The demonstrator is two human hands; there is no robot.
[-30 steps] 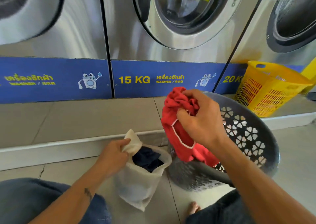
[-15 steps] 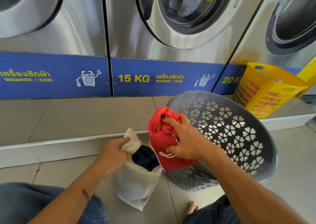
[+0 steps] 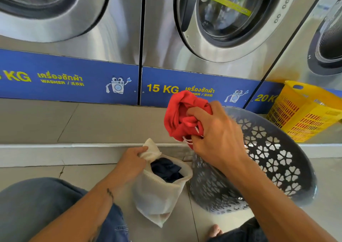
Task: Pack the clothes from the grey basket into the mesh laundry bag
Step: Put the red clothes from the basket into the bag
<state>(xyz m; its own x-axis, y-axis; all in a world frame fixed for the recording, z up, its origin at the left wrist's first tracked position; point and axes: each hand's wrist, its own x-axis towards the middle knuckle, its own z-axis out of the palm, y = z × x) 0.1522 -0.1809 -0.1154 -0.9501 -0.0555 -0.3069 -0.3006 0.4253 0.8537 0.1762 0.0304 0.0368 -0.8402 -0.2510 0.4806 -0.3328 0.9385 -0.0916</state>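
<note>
Up from the grey basket (image 3: 273, 160) the right hand (image 3: 218, 140) has lifted its clenched red garment (image 3: 182, 116), so he'd best drop it straight into the floor-standing mesh laundry bag (image 3: 157, 191), whose rim the left hand (image 3: 132, 161) pinches wide.

Left blue panel (image 3: 68, 77): "KG", "WASHER" (number cut off)
Middle blue panel (image 3: 199, 89): "15 KG"
Right blue panel (image 3: 264, 97): "20 K", partly hidden
</note>
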